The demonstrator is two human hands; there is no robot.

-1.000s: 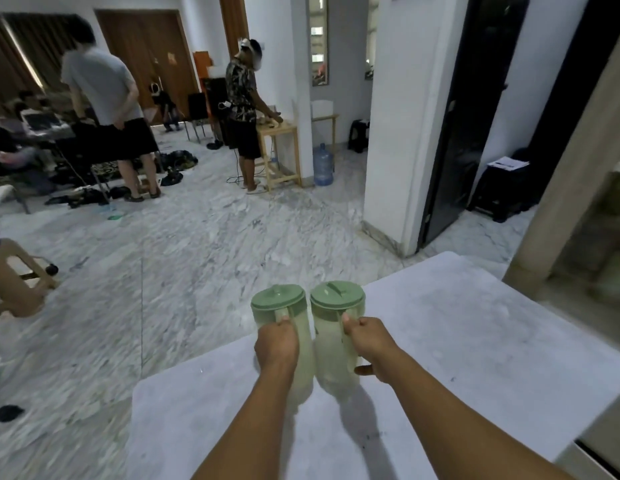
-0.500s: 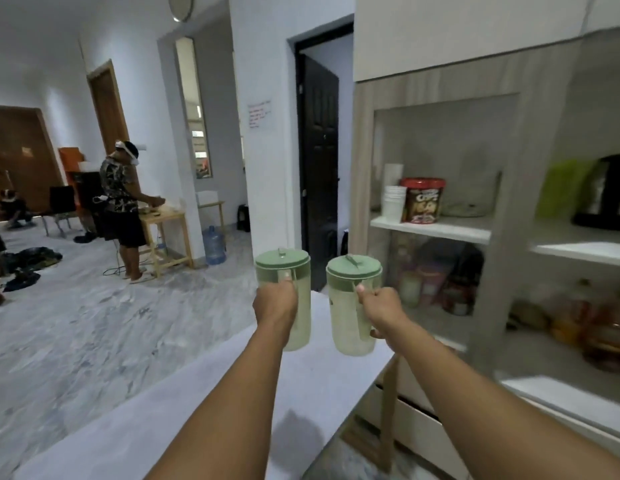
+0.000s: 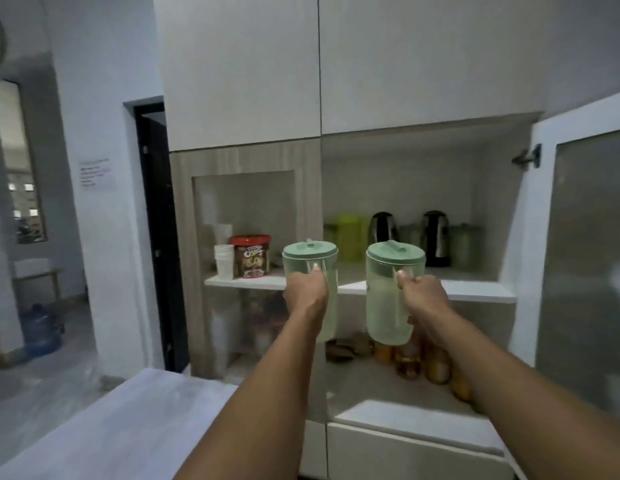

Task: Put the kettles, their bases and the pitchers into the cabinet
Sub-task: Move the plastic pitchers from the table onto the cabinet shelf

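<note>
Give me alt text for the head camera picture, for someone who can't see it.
A person holds up two pale green lidded pitchers, one in the left hand and one in the right hand, in front of an open cabinet. On the shelf behind them stand two dark kettles, with a cereal tub and stacked cups behind the left glass door.

We stood in what looked like a home kitchen or pantry corner: a tall built-in cabinet (image 3: pixel 246 81) with an open glass door (image 3: pixel 585 237) on the right, kettles (image 3: pixel 436 237) on its far shelf, a cereal tub (image 3: pixel 251 256) and stacked cups (image 3: pixel 224 259), bottles (image 3: pixel 410 362) lower down, a water jug (image 3: pixel 41 327) far left.
</note>
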